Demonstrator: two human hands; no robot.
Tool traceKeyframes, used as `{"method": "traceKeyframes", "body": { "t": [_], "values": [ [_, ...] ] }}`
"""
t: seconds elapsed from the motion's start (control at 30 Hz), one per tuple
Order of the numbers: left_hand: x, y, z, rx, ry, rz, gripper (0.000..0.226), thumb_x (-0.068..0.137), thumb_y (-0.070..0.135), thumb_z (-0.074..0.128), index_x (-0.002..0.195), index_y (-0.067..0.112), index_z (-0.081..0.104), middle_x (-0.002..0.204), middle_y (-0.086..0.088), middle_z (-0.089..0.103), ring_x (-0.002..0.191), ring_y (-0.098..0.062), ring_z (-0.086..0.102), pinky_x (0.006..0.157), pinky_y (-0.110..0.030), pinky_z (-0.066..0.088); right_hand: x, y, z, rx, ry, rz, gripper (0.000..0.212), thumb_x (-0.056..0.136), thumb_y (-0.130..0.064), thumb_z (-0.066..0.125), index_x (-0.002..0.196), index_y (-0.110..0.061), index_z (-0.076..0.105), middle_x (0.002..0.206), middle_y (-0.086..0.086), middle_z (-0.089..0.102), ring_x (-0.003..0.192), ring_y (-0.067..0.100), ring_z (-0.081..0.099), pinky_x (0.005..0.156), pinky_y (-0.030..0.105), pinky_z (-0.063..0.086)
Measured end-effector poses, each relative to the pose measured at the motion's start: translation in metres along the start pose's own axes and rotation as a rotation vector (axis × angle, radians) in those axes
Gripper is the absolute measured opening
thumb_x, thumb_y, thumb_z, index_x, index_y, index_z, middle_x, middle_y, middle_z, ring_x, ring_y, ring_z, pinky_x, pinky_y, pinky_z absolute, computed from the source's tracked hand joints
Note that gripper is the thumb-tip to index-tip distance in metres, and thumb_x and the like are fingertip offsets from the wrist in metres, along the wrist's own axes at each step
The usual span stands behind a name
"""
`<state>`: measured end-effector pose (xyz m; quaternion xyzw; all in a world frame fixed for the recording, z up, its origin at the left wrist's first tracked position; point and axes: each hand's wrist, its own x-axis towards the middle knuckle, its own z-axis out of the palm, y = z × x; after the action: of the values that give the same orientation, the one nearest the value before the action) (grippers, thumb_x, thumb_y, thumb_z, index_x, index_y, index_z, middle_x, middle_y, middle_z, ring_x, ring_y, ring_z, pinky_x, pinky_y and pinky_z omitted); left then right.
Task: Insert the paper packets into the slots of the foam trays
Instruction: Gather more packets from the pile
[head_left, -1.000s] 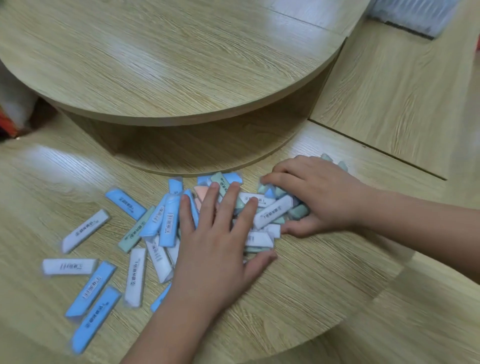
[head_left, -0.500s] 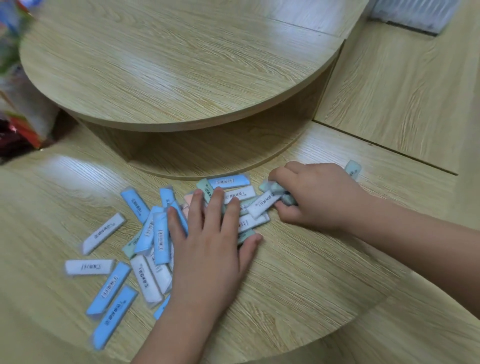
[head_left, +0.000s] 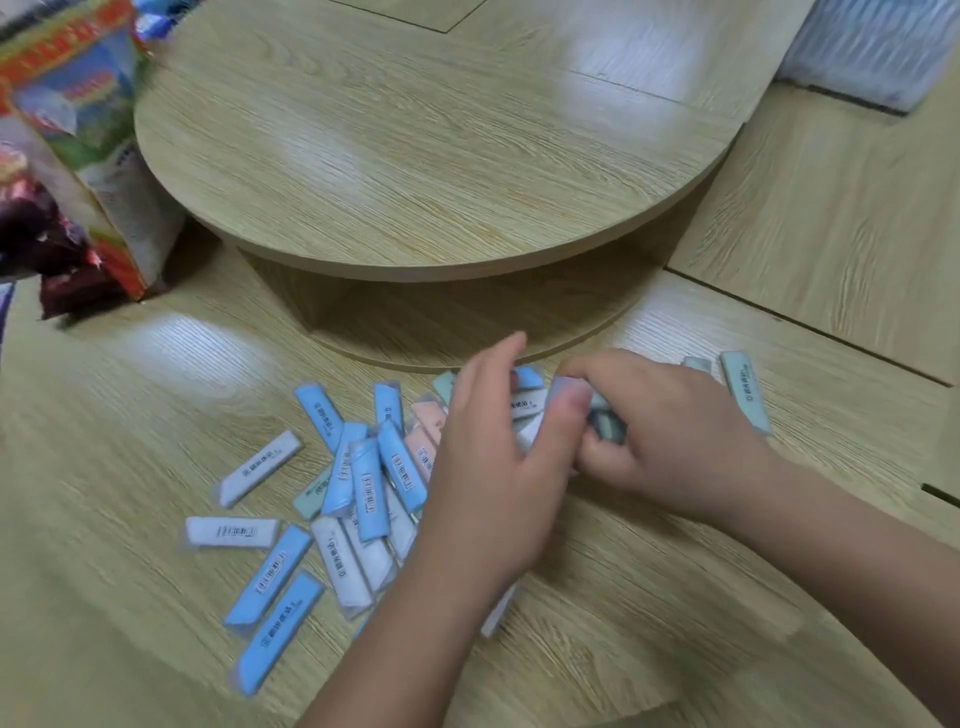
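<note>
Several blue, white, pale green and pink paper packets (head_left: 369, 488) lie in a loose pile on the wooden surface. My left hand (head_left: 493, 483) stands on its edge over the pile's right part, fingers fairly straight, thumb touching a bundle of packets (head_left: 605, 421). My right hand (head_left: 670, 441) grips that bundle with curled fingers. One green packet (head_left: 745, 389) lies alone beyond my right hand. A pale ribbed block (head_left: 872, 47), possibly foam trays, is blurred at the top right; its slots cannot be made out.
A raised round wooden platform (head_left: 415, 156) overhangs the surface just behind the pile. Colourful snack bags (head_left: 78, 130) stand at the far left. Stray packets, such as a white one (head_left: 231, 532), lie left of the pile.
My left hand has lifted from lying flat on the pile and turned onto its edge against my right hand. My right hand has closed tighter round its bundle. The view has shifted.
</note>
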<state>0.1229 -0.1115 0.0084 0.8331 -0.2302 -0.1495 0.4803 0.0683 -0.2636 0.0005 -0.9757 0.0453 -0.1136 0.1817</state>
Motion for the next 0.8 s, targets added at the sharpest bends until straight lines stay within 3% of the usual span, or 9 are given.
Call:
{"method": "traceKeyframes", "body": {
  "t": [0.1,0.23,0.3,0.37,0.5,0.6,0.67,0.73,0.8],
  "values": [
    [0.009,-0.002,-0.011,-0.259,-0.206,-0.106,0.047,0.092,0.067,0.032,0.121,0.042,0.06,0.105,0.023,0.067,0.101,0.013,0.06,0.082,-0.007,0.047,0.007,-0.014,-0.007,0.166,0.014,0.04,0.04,0.081,-0.043,0.048,0.118,-0.03,0.057,0.095,-0.017,0.062,0.081,0.005,0.057,0.06,0.024,0.042],
    [0.001,-0.012,-0.02,-0.6,-0.395,-0.25,0.051,0.1,0.059,0.035,0.121,0.025,0.067,0.115,-0.002,0.073,0.112,-0.016,0.068,0.101,-0.042,0.05,0.015,-0.025,-0.008,0.411,0.002,0.136,0.055,0.082,-0.052,0.05,0.135,-0.041,0.042,0.095,-0.026,0.059,0.089,-0.001,0.057,0.068,0.01,0.042],
    [-0.004,-0.016,-0.021,-0.674,-0.377,-0.286,0.055,0.1,0.058,0.036,0.124,0.02,0.066,0.119,-0.008,0.072,0.116,-0.022,0.066,0.104,-0.045,0.048,0.015,-0.034,-0.003,0.469,-0.028,0.136,0.045,0.086,-0.049,0.05,0.131,-0.044,0.044,0.099,-0.028,0.058,0.095,-0.003,0.057,0.071,0.013,0.042],
    [-0.006,-0.018,-0.02,-0.659,-0.293,-0.275,0.046,0.1,0.054,0.036,0.12,0.025,0.066,0.114,-0.004,0.072,0.113,-0.023,0.067,0.099,-0.048,0.051,0.012,-0.046,0.006,0.474,-0.033,0.145,0.034,0.09,-0.041,0.044,0.124,-0.044,0.047,0.101,-0.024,0.058,0.095,0.0,0.057,0.072,0.026,0.047],
    [-0.006,-0.019,-0.021,-0.664,-0.156,-0.277,0.033,0.092,0.039,0.037,0.106,0.037,0.067,0.097,0.002,0.07,0.096,-0.018,0.068,0.074,-0.038,0.057,0.003,-0.071,0.029,0.55,0.055,0.276,0.04,0.091,-0.043,0.03,0.129,-0.044,0.042,0.096,-0.021,0.062,0.09,0.0,0.06,0.069,0.028,0.046],
    [-0.015,-0.022,-0.018,-0.711,-0.138,-0.317,0.035,0.09,0.048,0.04,0.108,0.037,0.069,0.107,0.004,0.073,0.106,-0.017,0.067,0.09,-0.043,0.053,0.003,-0.086,0.04,0.526,0.116,0.403,0.049,0.092,-0.054,0.019,0.138,-0.045,0.034,0.099,-0.018,0.065,0.09,-0.003,0.058,0.072,0.027,0.041],
    [-0.024,-0.026,-0.015,-0.741,-0.056,-0.325,0.041,0.087,0.057,0.044,0.105,0.032,0.07,0.103,0.006,0.075,0.107,-0.018,0.067,0.094,-0.044,0.052,0.004,-0.098,0.044,0.51,0.095,0.411,0.053,0.093,-0.058,0.012,0.142,-0.046,0.03,0.12,-0.022,0.06,0.105,-0.009,0.051,0.082,0.026,0.04],
    [-0.03,-0.028,-0.016,-0.886,-0.005,-0.342,0.044,0.092,0.053,0.042,0.098,0.022,0.073,0.094,0.001,0.075,0.1,-0.019,0.068,0.085,-0.039,0.053,0.005,-0.112,0.048,0.61,0.044,0.418,0.058,0.093,-0.061,0.008,0.146,-0.047,0.026,0.136,-0.032,0.044,0.124,-0.014,0.039,0.099,0.024,0.036],
    [-0.034,-0.027,-0.019,-1.033,-0.039,-0.384,0.056,0.093,0.058,0.04,0.105,0.016,0.076,0.108,-0.008,0.075,0.111,-0.021,0.067,0.094,-0.038,0.051,0.003,-0.12,0.053,0.667,0.01,0.434,0.063,0.092,-0.061,0.004,0.15,-0.045,0.021,0.14,-0.035,0.033,0.136,-0.011,0.025,0.115,0.028,0.023]
  ]
}}
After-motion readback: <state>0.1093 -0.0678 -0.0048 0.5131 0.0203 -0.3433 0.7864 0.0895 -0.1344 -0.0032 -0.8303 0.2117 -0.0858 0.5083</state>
